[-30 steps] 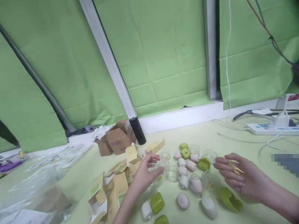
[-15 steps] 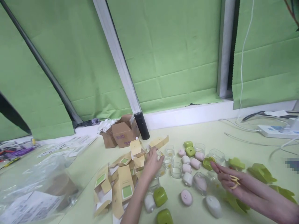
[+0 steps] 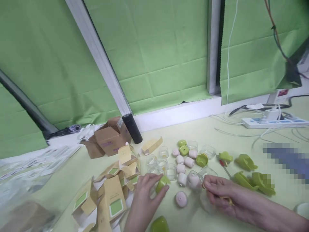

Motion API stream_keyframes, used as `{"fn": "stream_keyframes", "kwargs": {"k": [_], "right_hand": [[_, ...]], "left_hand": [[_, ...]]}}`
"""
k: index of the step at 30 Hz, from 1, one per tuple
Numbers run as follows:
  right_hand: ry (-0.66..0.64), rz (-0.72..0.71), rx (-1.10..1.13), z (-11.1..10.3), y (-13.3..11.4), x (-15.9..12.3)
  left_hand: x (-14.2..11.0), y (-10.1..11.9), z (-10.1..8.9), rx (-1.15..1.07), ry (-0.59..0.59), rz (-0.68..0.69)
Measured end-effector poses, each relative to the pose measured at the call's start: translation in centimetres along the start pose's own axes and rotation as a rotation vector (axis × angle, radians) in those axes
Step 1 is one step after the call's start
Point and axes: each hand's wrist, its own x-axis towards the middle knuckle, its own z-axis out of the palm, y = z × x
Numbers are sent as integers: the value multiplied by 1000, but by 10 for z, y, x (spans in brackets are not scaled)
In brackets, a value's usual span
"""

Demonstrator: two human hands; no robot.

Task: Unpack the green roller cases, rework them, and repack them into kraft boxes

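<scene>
My left hand (image 3: 145, 193) grips a small green rounded piece (image 3: 162, 183) between thumb and fingers, just right of a heap of small tan cartons with green squares (image 3: 111, 190). Fingers curled, my right hand (image 3: 219, 196) holds thin yellow strips (image 3: 227, 200), with a clear plastic cup (image 3: 207, 203) under it on the table. Between the hands lie pink-white rounded pieces (image 3: 181, 198) and several clear cups (image 3: 169, 170). Another green piece (image 3: 159, 225) lies at the bottom edge.
Brown cardboard boxes (image 3: 108, 138) and a black cylinder (image 3: 132, 128) stand at the back. Green curved shells (image 3: 253, 177) lie at the right. A white power strip (image 3: 272, 121) with cables sits at the far right. Clear plastic bags (image 3: 21, 193) cover the left.
My left hand has come back from the clear cups and now grips a green piece. My right hand has drawn in and curled over the yellow strips. The view has shifted.
</scene>
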Motion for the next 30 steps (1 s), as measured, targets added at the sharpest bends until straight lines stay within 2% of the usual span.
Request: {"fn": "stream_keyframes", "kwargs": {"k": [2, 5, 8, 10, 12, 16, 24, 28, 30], "right_hand": [[102, -101, -181, -1, -3, 2], [190, -276, -456, -2, -8, 6], [207, -419, -586, -2, -11, 7], [203, -483, -630, -2, -10, 8], [210, -532, -719, -4, -8, 9], [306, -617, -947, -8, -1, 11], [425, -636, -1237, -1, 11, 10], [397, -698, -1385, -2, 14, 10], [372, -692, -1410, -3, 14, 11]], "left_hand": [[6, 13, 12, -415, 17, -94], [11, 32, 42, -960, -56, -214], [10, 42, 67, -1339, -169, -289], [7, 43, 75, -1489, -257, -325], [4, 41, 78, -1536, -331, -337], [-3, 38, 83, -1517, -377, -331], [-16, 45, 87, -1465, -352, -361], [-17, 41, 89, -1405, -332, -340], [-16, 34, 95, -1347, -323, -287]]}}
